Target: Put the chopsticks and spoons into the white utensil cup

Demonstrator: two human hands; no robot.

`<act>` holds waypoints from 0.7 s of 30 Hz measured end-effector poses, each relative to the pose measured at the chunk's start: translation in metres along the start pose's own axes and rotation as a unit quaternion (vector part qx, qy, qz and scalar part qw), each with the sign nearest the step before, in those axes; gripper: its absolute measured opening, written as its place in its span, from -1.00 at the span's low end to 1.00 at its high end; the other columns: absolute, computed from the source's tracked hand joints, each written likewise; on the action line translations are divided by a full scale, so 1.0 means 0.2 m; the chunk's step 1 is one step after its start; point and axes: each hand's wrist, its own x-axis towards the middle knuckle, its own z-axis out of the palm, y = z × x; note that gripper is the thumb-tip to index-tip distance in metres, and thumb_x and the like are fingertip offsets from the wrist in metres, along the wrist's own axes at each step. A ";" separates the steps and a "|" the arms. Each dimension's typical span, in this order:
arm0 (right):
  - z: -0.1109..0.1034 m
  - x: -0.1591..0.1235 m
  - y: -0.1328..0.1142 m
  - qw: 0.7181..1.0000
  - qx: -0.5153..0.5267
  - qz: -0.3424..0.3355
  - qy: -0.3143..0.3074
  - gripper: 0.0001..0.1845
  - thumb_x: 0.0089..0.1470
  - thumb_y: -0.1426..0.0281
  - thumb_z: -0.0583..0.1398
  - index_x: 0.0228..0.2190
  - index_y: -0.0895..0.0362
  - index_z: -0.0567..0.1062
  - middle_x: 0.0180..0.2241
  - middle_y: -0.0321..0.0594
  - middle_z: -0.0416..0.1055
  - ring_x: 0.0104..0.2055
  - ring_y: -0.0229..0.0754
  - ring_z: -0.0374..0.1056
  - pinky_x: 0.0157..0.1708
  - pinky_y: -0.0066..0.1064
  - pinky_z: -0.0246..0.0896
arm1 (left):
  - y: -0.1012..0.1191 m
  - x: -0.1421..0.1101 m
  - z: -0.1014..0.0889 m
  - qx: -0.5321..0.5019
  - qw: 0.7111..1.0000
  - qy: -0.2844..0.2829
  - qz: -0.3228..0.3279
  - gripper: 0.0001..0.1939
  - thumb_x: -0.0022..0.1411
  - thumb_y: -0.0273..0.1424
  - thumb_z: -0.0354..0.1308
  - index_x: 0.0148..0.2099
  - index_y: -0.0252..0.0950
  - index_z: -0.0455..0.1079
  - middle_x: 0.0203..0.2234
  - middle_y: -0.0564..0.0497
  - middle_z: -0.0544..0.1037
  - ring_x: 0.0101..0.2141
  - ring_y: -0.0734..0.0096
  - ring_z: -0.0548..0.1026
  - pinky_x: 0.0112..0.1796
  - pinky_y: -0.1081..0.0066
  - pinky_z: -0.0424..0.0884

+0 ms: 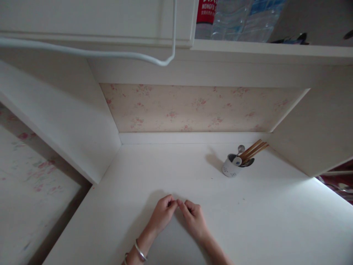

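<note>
My left hand [162, 214] and my right hand [194, 218] rest side by side on the white desk top [256, 217], near its front middle. Both have their fingers curled in, and the fingertips of the two hands meet between them. Whether anything is pinched there is too small to make out. A silver bangle [140, 251] circles my left wrist. The nearest object is a white utensil holder [230, 166] lying tilted at the back right, with chopsticks and spoons sticking out.
The desk sits in a white alcove with side panels and a floral-papered back wall [190, 108]. A shelf [270, 49] above carries plastic water bottles [242, 18]. A white cable [91, 51] hangs across the upper left. A floral wall lies left.
</note>
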 end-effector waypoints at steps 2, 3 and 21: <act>0.00 0.00 -0.01 1.000 0.008 0.001 0.000 -0.47 0.14 0.09 0.13 -0.70 0.13 0.21 -0.65 -0.43 -0.07 -0.57 -0.34 -0.12 -0.58 -0.44 -0.23 | 0.00 0.00 0.00 -0.004 1.000 0.000 -0.001 -0.68 0.19 -0.18 0.00 -0.52 -0.23 0.12 -0.63 0.16 0.14 -0.53 0.47 0.14 -0.47 0.46 0.07; 0.00 0.00 -0.02 1.000 0.010 0.001 -0.001 -0.47 0.14 0.09 0.13 -0.70 0.13 0.20 -0.65 -0.43 -0.07 -0.57 -0.34 -0.13 -0.58 -0.44 -0.23 | 0.00 0.00 0.00 -0.005 1.000 0.000 -0.001 -0.68 0.18 -0.18 0.01 -0.52 -0.23 0.12 -0.63 0.17 0.14 -0.53 0.47 0.13 -0.47 0.46 0.07; -0.09 0.01 -0.04 0.994 0.060 0.067 0.058 -0.45 0.12 0.01 0.10 -0.70 0.09 0.19 -0.68 -0.40 0.07 -0.57 -0.28 0.01 -0.53 -0.43 -0.07 | 0.01 0.00 0.00 -0.011 1.000 0.001 -0.016 -0.63 0.18 -0.11 0.04 -0.51 -0.25 0.13 -0.64 0.18 0.13 -0.53 0.49 0.13 -0.47 0.47 0.06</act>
